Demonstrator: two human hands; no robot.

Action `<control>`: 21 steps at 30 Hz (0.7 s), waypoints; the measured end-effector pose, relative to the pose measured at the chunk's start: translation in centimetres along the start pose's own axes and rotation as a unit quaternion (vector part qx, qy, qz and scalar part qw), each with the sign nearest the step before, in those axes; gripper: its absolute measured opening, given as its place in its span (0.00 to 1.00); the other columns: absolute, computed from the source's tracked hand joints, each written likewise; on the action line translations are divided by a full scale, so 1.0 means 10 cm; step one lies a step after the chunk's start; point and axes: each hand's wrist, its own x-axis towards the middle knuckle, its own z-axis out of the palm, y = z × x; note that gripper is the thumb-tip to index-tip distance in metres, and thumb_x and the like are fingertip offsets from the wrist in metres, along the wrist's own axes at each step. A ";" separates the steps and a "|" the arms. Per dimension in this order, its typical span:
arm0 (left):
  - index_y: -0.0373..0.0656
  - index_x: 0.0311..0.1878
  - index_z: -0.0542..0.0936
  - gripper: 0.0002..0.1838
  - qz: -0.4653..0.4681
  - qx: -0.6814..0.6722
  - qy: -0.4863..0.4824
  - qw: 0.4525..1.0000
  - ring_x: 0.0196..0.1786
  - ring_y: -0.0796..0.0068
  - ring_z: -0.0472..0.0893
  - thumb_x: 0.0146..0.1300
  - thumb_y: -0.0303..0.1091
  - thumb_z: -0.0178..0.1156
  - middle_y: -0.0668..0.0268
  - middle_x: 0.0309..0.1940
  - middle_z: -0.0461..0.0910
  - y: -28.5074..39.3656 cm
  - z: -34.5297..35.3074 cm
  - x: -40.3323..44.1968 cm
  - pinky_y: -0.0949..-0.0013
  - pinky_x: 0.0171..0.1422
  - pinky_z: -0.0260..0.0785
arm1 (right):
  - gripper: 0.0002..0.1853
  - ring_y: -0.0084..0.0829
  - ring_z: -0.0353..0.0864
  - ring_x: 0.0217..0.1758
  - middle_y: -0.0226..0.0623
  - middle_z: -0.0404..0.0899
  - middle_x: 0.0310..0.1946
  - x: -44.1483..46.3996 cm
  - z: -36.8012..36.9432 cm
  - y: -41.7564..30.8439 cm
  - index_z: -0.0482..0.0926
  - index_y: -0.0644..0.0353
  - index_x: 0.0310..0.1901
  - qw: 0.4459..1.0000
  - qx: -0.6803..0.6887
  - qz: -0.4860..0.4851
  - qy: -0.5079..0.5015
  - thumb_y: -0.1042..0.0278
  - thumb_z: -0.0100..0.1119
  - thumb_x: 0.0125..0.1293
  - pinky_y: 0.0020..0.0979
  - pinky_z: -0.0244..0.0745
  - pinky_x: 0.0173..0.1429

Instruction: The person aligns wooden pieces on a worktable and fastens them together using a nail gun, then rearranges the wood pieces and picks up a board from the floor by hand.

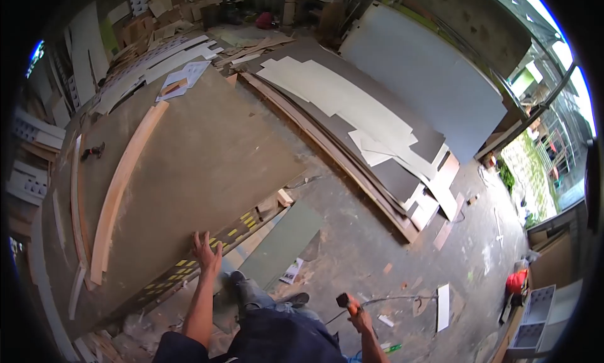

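My left hand (205, 251) rests on the near edge of a large brown board (220, 142), its fingers spread and nothing held in them. Yellow marks line the board's side (182, 265) next to that hand. Low on the right, my right hand (361, 319) is closed around a hand tool (343, 300) with a dark, blocky head; its exact kind is unclear. A dark cable or hose (402, 297) runs along the floor close to it. On the board lie a long wooden strip (126, 180) and a small dark tool (93, 151).
Stacked sheets with white offcuts (340, 98) lie across the floor. Behind them leans a big grey panel (428, 73). A green-grey board (283, 243) is by my feet. Papers (182, 79) sit on the brown board's far end. A white strip (443, 307) lies at right.
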 end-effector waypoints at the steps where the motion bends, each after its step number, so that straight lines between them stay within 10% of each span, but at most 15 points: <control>1: 0.46 0.72 0.68 0.35 -0.003 0.024 -0.002 1.000 0.79 0.47 0.53 0.65 0.50 0.62 0.48 0.77 0.53 0.19 0.06 0.06 0.36 0.78 0.43 | 0.36 0.53 0.81 0.57 0.53 0.84 0.50 -0.03 -0.02 0.25 0.75 0.55 0.61 1.000 -0.012 -0.024 0.008 0.55 0.78 0.50 0.48 0.77 0.57; 8: 0.52 0.82 0.50 0.43 -0.103 0.148 0.050 0.982 0.83 0.45 0.37 0.72 0.66 0.43 0.48 0.81 0.42 0.94 0.81 0.64 0.28 0.77 0.33 | 0.18 0.48 0.80 0.61 0.49 0.82 0.56 0.04 -0.40 1.34 0.88 0.57 0.44 0.963 -0.171 0.206 -0.030 0.53 0.66 0.61 0.49 0.74 0.64; 10: 0.58 0.82 0.48 0.43 -0.111 0.195 0.070 0.972 0.83 0.43 0.36 0.72 0.70 0.40 0.49 0.82 0.40 0.90 0.85 0.61 0.27 0.76 0.32 | 0.19 0.51 0.73 0.67 0.54 0.78 0.59 0.11 -0.65 1.85 0.85 0.60 0.50 0.968 -0.215 0.124 0.043 0.58 0.51 0.69 0.52 0.66 0.71; 11: 0.58 0.82 0.49 0.43 -0.108 0.198 0.062 0.972 0.83 0.42 0.37 0.72 0.69 0.40 0.49 0.82 0.40 0.91 0.84 0.63 0.27 0.76 0.33 | 0.21 0.53 0.68 0.71 0.57 0.74 0.63 0.06 -0.74 1.90 0.80 0.64 0.58 0.937 -0.231 0.087 0.246 0.63 0.45 0.72 0.53 0.58 0.76; 14: 0.58 0.82 0.49 0.43 -0.106 0.220 0.050 0.968 0.82 0.41 0.38 0.71 0.69 0.42 0.49 0.82 0.40 0.78 0.89 0.62 0.27 0.75 0.34 | 0.22 0.55 0.60 0.76 0.55 0.68 0.68 0.37 -2.35 1.51 0.79 0.56 0.60 0.950 -0.301 0.080 0.018 0.69 0.53 0.63 0.53 0.52 0.79; 16: 0.58 0.82 0.49 0.43 -0.129 0.236 0.056 0.961 0.82 0.40 0.39 0.71 0.69 0.43 0.50 0.82 0.39 0.81 0.91 0.60 0.26 0.75 0.35 | 0.19 0.52 0.75 0.56 0.51 0.78 0.48 0.86 -3.05 1.74 0.85 0.53 0.47 0.879 -0.402 -0.097 0.240 0.78 0.59 0.52 0.53 0.67 0.65; 21: 0.57 0.82 0.47 0.46 -0.119 0.199 0.013 0.973 0.82 0.41 0.37 0.69 0.67 0.49 0.50 0.82 0.37 0.80 0.78 0.62 0.27 0.76 0.34 | 0.12 0.51 0.74 0.46 0.48 0.73 0.37 1.96 -5.07 0.55 0.79 0.63 0.42 0.799 -0.475 -0.238 0.282 0.82 0.52 0.56 0.50 0.68 0.53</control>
